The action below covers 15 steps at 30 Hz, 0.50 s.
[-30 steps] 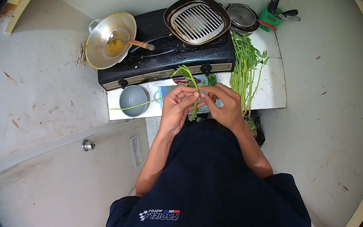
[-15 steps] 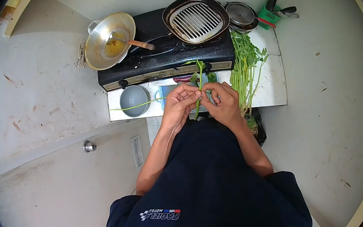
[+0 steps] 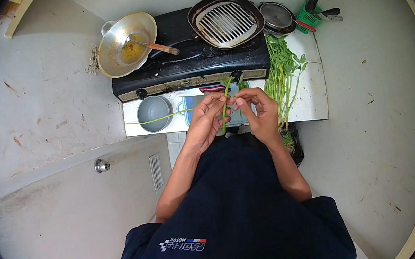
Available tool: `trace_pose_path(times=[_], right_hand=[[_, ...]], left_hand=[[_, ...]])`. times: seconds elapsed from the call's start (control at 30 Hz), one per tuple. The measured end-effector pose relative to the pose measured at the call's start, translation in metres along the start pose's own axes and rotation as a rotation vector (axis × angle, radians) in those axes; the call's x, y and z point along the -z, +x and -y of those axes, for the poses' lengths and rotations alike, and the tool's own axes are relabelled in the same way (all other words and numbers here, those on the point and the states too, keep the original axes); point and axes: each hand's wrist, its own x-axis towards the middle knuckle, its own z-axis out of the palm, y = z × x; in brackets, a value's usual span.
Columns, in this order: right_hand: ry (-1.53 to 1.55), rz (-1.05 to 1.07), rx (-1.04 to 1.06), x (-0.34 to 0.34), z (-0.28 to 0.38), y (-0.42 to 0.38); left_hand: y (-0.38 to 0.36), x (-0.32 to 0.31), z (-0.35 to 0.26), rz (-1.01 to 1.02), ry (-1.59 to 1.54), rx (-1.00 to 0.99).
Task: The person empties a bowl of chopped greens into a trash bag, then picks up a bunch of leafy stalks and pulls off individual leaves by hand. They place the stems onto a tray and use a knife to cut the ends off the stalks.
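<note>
Above the worktop's front edge, my left hand pinches a short green vegetable stem that stands nearly upright between thumb and fingers. A long thin stem runs leftward from the same hand, across the grey bowl. Close beside it, my right hand has thumb and forefinger pressed together. What they pinch is too small to make out. Under both hands lies a blue-rimmed board or tray, mostly covered. Behind them is a red-handled knife, partly hidden.
A black stove carries a wok with a wooden-handled spatula and a square grill pan. Right of my hands lies a bunch of leafy greens. Beyond stand a lidded pot and a green utensil basket.
My right hand has drawn slightly away from the stem, its thumb and forefinger now pinched. The leafy top no longer shows on the short stem, which my left hand still grips.
</note>
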Motion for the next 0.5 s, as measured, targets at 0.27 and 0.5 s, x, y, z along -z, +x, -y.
trace_pose_path(times=[0.27,0.5], right_hand=[[-0.122,0.223,-0.042,0.006,0.007,-0.008],[-0.210,0.303,-0.118,0.004,0.009,-0.008]], left_hand=[[-0.001,-0.009,-0.006,-0.075,-0.012,-0.048],[0.004,0.011,-0.013,-0.093,0.045,-0.208]])
